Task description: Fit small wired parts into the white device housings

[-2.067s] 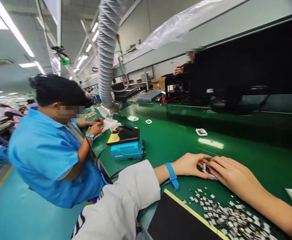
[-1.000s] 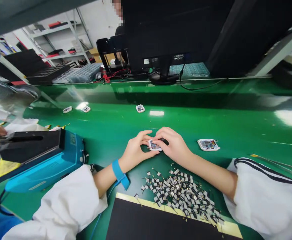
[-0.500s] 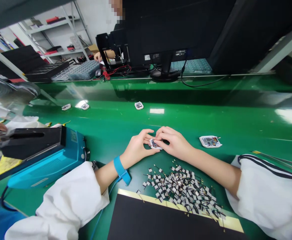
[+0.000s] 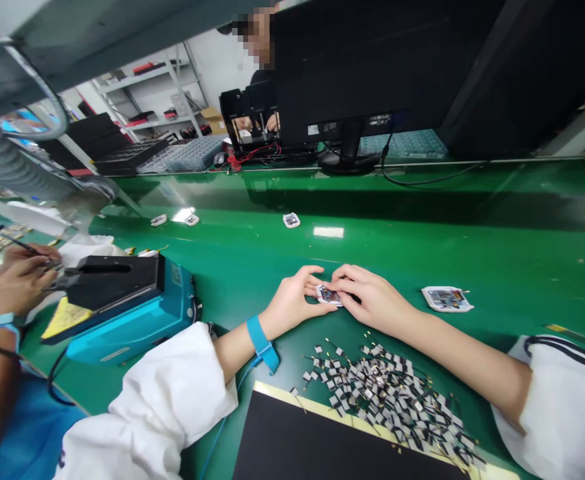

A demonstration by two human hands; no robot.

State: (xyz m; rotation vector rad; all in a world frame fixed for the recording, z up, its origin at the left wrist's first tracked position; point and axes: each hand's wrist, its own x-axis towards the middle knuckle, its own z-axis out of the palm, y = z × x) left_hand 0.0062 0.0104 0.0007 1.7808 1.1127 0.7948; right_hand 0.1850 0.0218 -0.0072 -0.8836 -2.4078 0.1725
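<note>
Far left, a co-worker's hands work a thin tool just beyond the black-topped teal machine, and a yellow pad lies against the machine's near left side. My white left sleeve sits just beside the machine's front edge, leaving little room on that side.

My left hand, with a blue wrist strap, and my right hand are closed on a small circuit board, pinching it by its edges between the fingertips. The board is held just above the green desk, centre of view, and the hands nearly meet around it.

Directly below the hands is a loose pile of small black-and-silver parts, near but not touching the left hand; my right forearm passes just above it. The pile runs down to the yellow edge of a black mat.

Ahead, there is wide green desk up to its back edge, with three small boards spaced across it. A fourth board lies right of my right hand, well apart from it.
</note>
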